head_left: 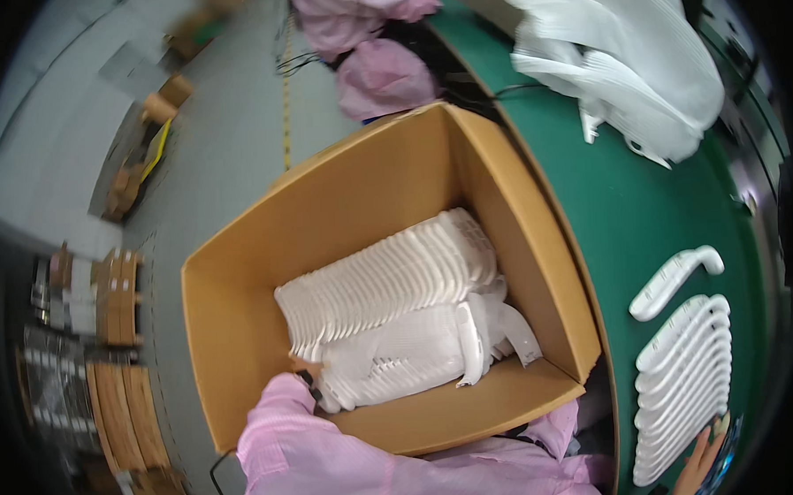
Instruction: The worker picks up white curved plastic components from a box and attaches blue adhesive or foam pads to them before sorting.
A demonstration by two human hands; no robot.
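My left hand (308, 368), below a pink sleeve with a dark band at the wrist, reaches into a large cardboard box (231, 299). It is at the left end of a bundle of white plastic parts wrapped in thin white sheeting (392, 354); its fingers are mostly hidden. Behind that bundle lies a tight row of curved white plastic parts (380, 275). At the lower right, my right hand (702, 460) has its fingers stretched out at the near end of several overlapping white hooked parts (681, 385) on the green table. One similar part (677, 279) lies separately above them.
The green table (580, 195) runs along the box's right side, with crumpled white foam sheeting (618, 61) at its far end. Another person in pink (384, 71) is beyond the box. Stacked cartons (125, 419) stand on the floor at left.
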